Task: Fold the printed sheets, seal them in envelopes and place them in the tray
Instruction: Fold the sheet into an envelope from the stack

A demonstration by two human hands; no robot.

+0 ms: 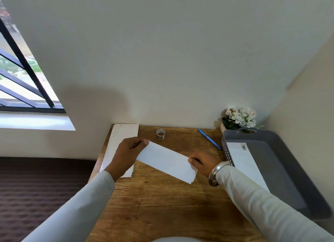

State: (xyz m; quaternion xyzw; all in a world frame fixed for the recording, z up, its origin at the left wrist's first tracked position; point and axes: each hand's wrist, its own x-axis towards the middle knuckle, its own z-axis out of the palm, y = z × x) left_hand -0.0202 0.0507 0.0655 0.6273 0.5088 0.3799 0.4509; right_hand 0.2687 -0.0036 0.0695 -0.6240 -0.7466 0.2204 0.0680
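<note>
Wooden worktop point(162, 205): both hands, left hand point(126, 151) and right hand point(203, 163), pinch the folded sheet point(167, 161) with closed fingers; align edges squarely before creasing.

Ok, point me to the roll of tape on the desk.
In the head view the roll of tape stands near the desk's far edge, by the wall, between the paper stack on the left and the blue pen on the right.

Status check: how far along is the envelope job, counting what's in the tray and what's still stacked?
Done: one white envelope lies in the grey plastic tray. In hand: the left hand and right hand hold a folded white sheet by its ends above the wooden desk. Left: the white paper stack; the tape roll stands by.
</note>
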